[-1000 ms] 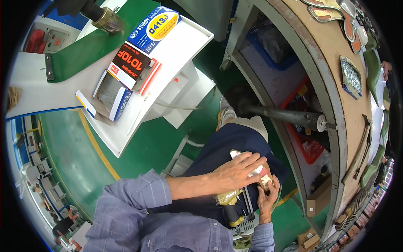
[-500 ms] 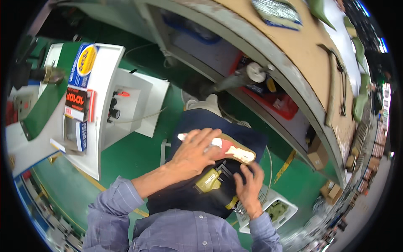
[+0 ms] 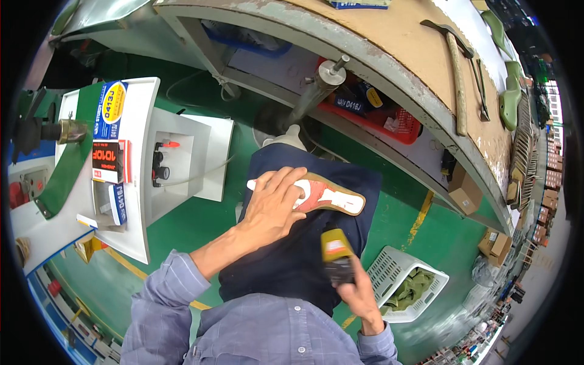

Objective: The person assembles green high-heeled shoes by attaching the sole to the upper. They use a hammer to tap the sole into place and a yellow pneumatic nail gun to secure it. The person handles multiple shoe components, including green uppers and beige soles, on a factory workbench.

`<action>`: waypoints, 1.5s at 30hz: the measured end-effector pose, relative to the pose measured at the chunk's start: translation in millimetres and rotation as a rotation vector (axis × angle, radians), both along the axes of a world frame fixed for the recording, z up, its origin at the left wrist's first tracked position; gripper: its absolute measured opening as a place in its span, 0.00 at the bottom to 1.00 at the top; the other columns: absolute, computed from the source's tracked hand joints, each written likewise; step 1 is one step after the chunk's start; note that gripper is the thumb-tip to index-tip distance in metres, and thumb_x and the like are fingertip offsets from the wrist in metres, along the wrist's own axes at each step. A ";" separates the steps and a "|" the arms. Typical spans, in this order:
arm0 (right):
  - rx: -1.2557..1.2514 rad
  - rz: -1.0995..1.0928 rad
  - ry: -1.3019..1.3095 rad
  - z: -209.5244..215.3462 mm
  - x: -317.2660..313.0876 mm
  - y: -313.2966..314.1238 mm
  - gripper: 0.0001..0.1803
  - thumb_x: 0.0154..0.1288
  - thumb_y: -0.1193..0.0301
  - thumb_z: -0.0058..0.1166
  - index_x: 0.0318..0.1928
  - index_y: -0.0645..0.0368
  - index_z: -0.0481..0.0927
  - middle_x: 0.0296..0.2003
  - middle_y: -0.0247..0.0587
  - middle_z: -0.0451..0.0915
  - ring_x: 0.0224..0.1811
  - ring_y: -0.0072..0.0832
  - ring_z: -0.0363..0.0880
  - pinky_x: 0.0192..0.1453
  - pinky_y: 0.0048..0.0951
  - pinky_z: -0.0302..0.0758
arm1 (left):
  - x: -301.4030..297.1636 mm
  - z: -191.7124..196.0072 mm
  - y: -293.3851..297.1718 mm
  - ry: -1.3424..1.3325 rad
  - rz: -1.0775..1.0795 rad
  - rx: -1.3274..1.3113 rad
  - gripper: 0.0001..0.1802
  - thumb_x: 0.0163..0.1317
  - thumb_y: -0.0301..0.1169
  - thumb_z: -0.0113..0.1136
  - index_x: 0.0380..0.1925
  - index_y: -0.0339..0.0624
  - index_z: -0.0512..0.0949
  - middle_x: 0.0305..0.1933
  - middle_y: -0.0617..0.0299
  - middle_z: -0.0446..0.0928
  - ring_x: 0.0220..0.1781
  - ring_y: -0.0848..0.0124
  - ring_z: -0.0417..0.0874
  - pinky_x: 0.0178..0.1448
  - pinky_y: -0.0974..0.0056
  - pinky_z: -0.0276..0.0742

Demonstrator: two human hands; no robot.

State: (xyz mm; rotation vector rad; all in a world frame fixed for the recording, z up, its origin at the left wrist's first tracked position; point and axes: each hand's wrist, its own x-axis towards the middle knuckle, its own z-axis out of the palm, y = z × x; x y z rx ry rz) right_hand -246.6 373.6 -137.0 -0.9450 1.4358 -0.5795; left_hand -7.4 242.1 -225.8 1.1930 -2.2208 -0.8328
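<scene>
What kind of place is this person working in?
Most likely a shoe workshop or factory. The left hand presses a shoe insole on the lap, green shoe lasts and a hammer lie on the workbench, and a white basket of green pieces stands on the floor.

Left hand (image 3: 272, 207) palm-down, flat, fingers (image 3: 291, 182) spread and extended forward, pressing onto what lies on the lap. Left forearm bare, sleeve pushed up near the elbow, coming in from lower left. Right hand (image 3: 359, 292) low by the right thigh, fingers curled tight in a fist grip, wrist bent, sleeve at the cuff
</scene>
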 end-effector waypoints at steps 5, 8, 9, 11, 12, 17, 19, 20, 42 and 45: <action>-0.032 -0.108 0.013 -16.7 15.6 -9.8 0.52 0.60 0.19 0.44 0.43 0.64 0.80 0.24 0.34 0.78 0.25 0.23 0.77 0.30 0.28 0.72 | -2.9 -3.5 -1.5 0.041 -0.006 0.004 0.32 0.44 0.28 0.82 0.47 0.40 0.71 0.72 0.47 0.69 0.72 0.48 0.70 0.70 0.45 0.62; -0.032 -0.050 0.060 -29.1 27.1 -24.1 0.52 0.57 0.17 0.45 0.35 0.63 0.80 0.25 0.33 0.81 0.27 0.23 0.81 0.32 0.29 0.77 | 1.0 -7.6 0.1 0.022 0.002 -0.004 0.32 0.43 0.28 0.82 0.46 0.41 0.71 0.72 0.48 0.69 0.72 0.48 0.70 0.70 0.45 0.63; -0.032 -0.049 0.048 -31.1 28.3 -25.0 0.53 0.56 0.17 0.44 0.35 0.63 0.80 0.25 0.33 0.81 0.27 0.23 0.81 0.32 0.29 0.77 | 1.2 -7.1 1.3 0.019 0.001 -0.004 0.32 0.43 0.28 0.82 0.46 0.41 0.72 0.73 0.48 0.69 0.73 0.49 0.69 0.70 0.45 0.63; -0.024 -0.034 0.039 -31.9 28.9 -27.3 0.54 0.55 0.16 0.44 0.36 0.63 0.79 0.25 0.34 0.81 0.28 0.22 0.81 0.32 0.27 0.78 | 1.3 -7.7 1.4 0.018 0.004 -0.007 0.31 0.43 0.28 0.82 0.45 0.41 0.72 0.73 0.48 0.69 0.73 0.49 0.69 0.70 0.45 0.63; -0.019 -0.038 0.039 -30.7 29.9 -28.3 0.54 0.55 0.16 0.44 0.37 0.63 0.79 0.26 0.34 0.81 0.28 0.22 0.80 0.32 0.27 0.78 | 1.4 -8.3 0.4 0.020 0.007 -0.010 0.31 0.43 0.28 0.82 0.45 0.40 0.73 0.73 0.48 0.69 0.73 0.49 0.69 0.71 0.45 0.63; -0.003 -0.064 0.085 -20.7 39.0 -31.8 0.53 0.55 0.17 0.46 0.39 0.63 0.79 0.26 0.34 0.80 0.27 0.23 0.80 0.33 0.27 0.77 | 2.2 -7.0 0.7 0.009 -0.006 0.003 0.31 0.42 0.28 0.82 0.44 0.40 0.73 0.73 0.47 0.68 0.73 0.49 0.69 0.71 0.44 0.62; -0.023 -0.075 0.084 -21.0 42.4 -30.7 0.53 0.57 0.17 0.44 0.38 0.63 0.79 0.26 0.34 0.80 0.27 0.23 0.79 0.32 0.27 0.76 | 2.1 -7.4 1.5 0.006 -0.009 0.000 0.31 0.42 0.28 0.82 0.45 0.40 0.72 0.73 0.47 0.68 0.73 0.49 0.69 0.71 0.44 0.62; -0.032 -0.082 0.084 -21.3 43.3 -30.0 0.53 0.57 0.17 0.44 0.38 0.63 0.79 0.25 0.34 0.79 0.27 0.23 0.79 0.31 0.27 0.75 | 1.8 -8.2 0.9 0.012 -0.007 -0.011 0.31 0.42 0.28 0.82 0.45 0.40 0.72 0.73 0.47 0.68 0.73 0.48 0.69 0.71 0.44 0.62; -0.114 -0.496 0.139 -28.3 -17.1 36.3 0.54 0.62 0.18 0.37 0.31 0.64 0.81 0.24 0.35 0.80 0.27 0.24 0.80 0.31 0.28 0.75 | -119.3 -0.3 -21.4 -0.461 -0.362 -0.196 0.44 0.51 0.50 0.76 0.67 0.46 0.73 0.49 0.59 0.78 0.49 0.59 0.80 0.54 0.53 0.73; -0.142 -0.583 0.137 -30.2 -27.1 44.4 0.54 0.61 0.17 0.37 0.31 0.63 0.82 0.24 0.35 0.80 0.27 0.26 0.81 0.31 0.28 0.75 | -132.6 5.2 -31.3 -0.430 -0.435 -0.160 0.39 0.57 0.52 0.72 0.67 0.52 0.74 0.48 0.63 0.80 0.42 0.62 0.83 0.46 0.57 0.75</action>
